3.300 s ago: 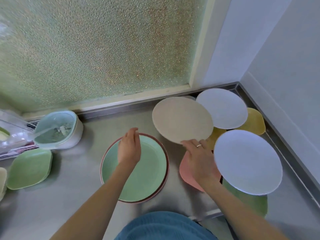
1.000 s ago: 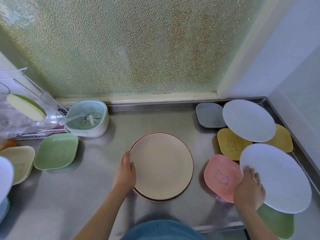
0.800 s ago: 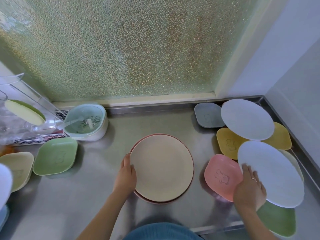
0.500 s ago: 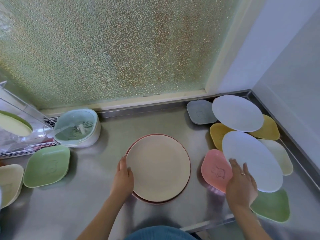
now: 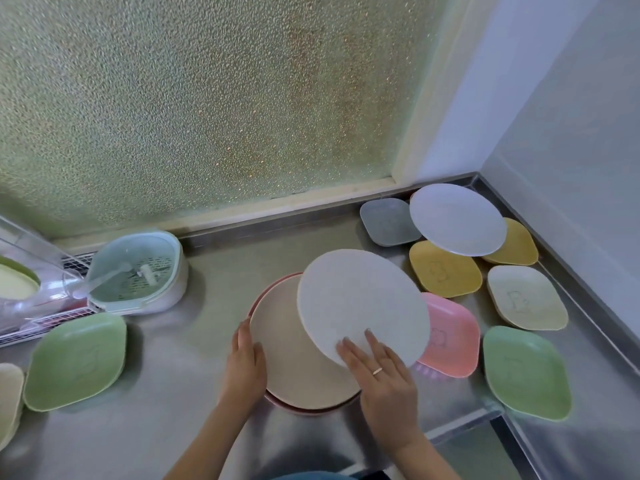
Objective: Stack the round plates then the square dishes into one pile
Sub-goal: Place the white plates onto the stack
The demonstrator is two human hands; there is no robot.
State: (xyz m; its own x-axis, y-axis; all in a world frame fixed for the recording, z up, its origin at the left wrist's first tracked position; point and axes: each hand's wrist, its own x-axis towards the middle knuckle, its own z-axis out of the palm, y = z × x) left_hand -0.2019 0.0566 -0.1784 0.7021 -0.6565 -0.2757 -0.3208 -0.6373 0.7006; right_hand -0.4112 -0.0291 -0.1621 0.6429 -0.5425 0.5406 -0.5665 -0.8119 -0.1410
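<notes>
A pile of round plates sits at the counter's middle with a beige plate (image 5: 294, 355) on top. My left hand (image 5: 244, 367) rests against the pile's left rim, fingers straight. My right hand (image 5: 379, 370) holds a white round plate (image 5: 360, 303) upside down by its near edge, tilted above the pile's right side. Another white round plate (image 5: 457, 218) lies upturned at the back right over square dishes. Square dishes lie around: grey (image 5: 386, 221), yellow (image 5: 443, 270), pink (image 5: 450, 336), cream (image 5: 526, 297), green (image 5: 524, 370).
On the left lie a green square dish (image 5: 74, 360) and a cream one (image 5: 8, 400) at the frame's edge. A pale green strainer bowl (image 5: 135, 271) and a dish rack (image 5: 24, 299) stand at the back left. Frosted glass and a wall close the corner.
My right hand lifted the white round plate off the square dishes on the right and carried it left over the pile. My left hand stayed on the pile's rim.
</notes>
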